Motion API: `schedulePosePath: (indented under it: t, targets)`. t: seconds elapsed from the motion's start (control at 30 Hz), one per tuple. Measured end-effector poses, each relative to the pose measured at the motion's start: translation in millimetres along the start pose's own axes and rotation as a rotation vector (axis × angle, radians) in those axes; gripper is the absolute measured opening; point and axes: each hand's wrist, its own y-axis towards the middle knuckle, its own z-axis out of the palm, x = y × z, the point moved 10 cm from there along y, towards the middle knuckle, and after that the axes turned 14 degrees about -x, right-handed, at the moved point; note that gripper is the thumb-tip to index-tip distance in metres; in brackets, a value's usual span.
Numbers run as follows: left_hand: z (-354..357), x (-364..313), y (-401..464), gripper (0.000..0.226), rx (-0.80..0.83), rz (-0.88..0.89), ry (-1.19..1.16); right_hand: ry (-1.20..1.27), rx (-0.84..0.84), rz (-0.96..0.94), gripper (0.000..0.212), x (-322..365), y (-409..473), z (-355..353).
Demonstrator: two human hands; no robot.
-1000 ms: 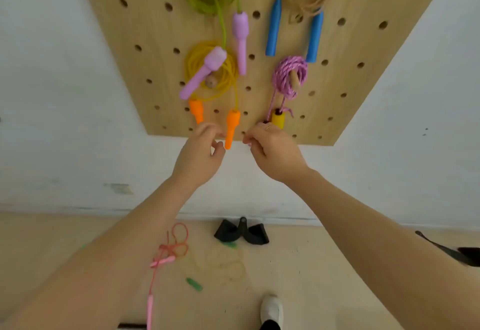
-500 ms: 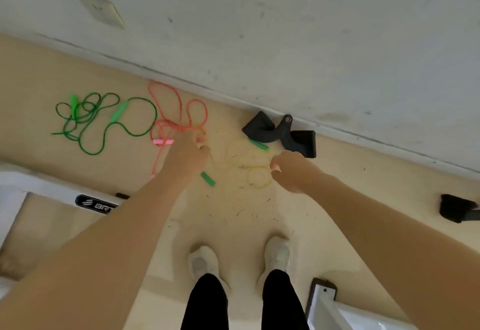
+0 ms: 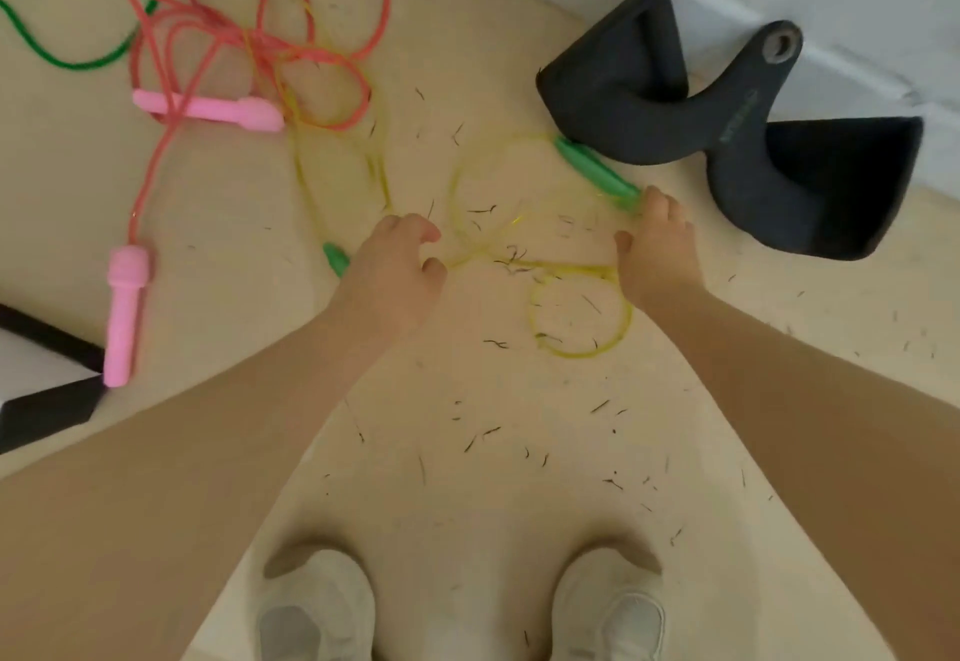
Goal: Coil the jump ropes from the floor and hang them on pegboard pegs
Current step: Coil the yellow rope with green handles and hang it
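Yellow jump rope is what's being gone for, sprawled in loose loops on the floor right in front of the white shoes. Right hand is curled down at the end of one green handle, fingers touching it, though a full grip can't be confirmed. Left hand is curled over the cord near the other green handle, seemingly pinching the cord. Both ends are probably being gathered first so coiling stays tidy. Further out, a pink rope is tangled over the yellow one, and a black grip attachment sits by the wall.
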Motion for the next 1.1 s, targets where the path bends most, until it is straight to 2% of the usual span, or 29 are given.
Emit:
schedulePosePath:
  t: [0.07, 0.13, 0.2, 0.27, 0.37, 0.47, 0.5, 0.53, 0.57, 0.63, 0.67, 0.77, 0.83, 0.9, 0.97, 1.07, 1.1]
  targets:
    - [12.2, 4.2, 4.6, 0.033, -0.010, 0.011, -0.019, -0.049, -0.071, -0.023, 0.050, -0.4, 12.3, 10.0]
    - [17.7, 9.8, 7.5, 0.032, -0.020, 0.020, -0.025, -0.060, -0.081, -0.018, 0.032, 5.0, 17.3, 16.8]
    - [16.3, 14.9, 6.9, 0.033, -0.027, 0.018, -0.023, -0.100, 0.042, -0.085, 0.019, 17.3, 5.6, 32.0]
    - [9.6, 15.8, 1.1, 0.033, -0.019, -0.002, -0.046, -0.071, 0.180, -0.211, 0.019, 32.9, -22.5, 38.1]
    - [-11.5, -4.2, -25.3, 0.043, 0.069, 0.076, -0.064, 0.132, 0.391, -0.253, 0.024, 51.4, -76.5, 7.8]
    - [-37.1, -68.0, -77.4, 0.073, 0.242, 0.451, -0.003, 0.470, 0.706, -0.177, 0.022, 78.9, -130.0, -45.8]
    - [-45.0, -85.9, -95.8, 0.075, 0.313, 0.482, -0.030, 0.574, 0.804, -0.135, 0.021, 89.8, -145.5, -70.3]
    - [-52.6, -100.6, -111.4, 0.066, 0.400, 0.434, -0.092, 0.666, 0.857, -0.099, 0.023, 99.7, -154.9, -97.5]
    - [-64.1, -113.7, -123.6, 0.048, 0.449, 0.368, -0.160, 0.745, 0.864, -0.068, 0.029, 108.4, -159.4, -126.8]
    - [-102.9, -137.0, -130.2, 0.010, 0.361, 0.292, -0.211, 0.876, 0.786, 0.015, 0.048, 116.3, -157.0, -185.5]
    - [-125.9, -141.9, -130.0, 0.005, 0.280, 0.262, -0.220, 0.942, 0.716, 0.065, 0.051, 115.8, -153.2, -215.3]
    - [-202.4, -148.7, -135.1, 0.023, 0.107, 0.143, -0.248, 1.213, 0.488, 0.232, 0.046, 111.0, -146.4, -308.6]
    - [-246.7, -153.0, -149.8, 0.027, 0.074, 0.102, -0.201, 1.449, 0.354, 0.378, 0.045, 108.5, -150.2, -369.6]
    - [-290.9, -166.1, -167.8, 0.029, 0.058, 0.059, -0.234, 1.541, 0.219, 0.447, 0.042, 110.7, -162.1, -432.3]
    - [-336.4, -189.8, -189.4, 0.030, 0.063, -0.022, -0.407, 1.398, 0.078, 0.451, 0.035, 111.1, -179.7, -488.3]
    - [-403.9, -243.5, -229.1, 0.034, 0.169, -0.173, -0.851, 0.801, -0.048, 0.295, 0.018, 118.5, -211.0, -554.4]
    - [-427.2, -263.9, -244.8, 0.034, 0.217, -0.205, -0.977, 0.655, -0.075, 0.227, 0.024, 126.0, -225.6, -574.2]
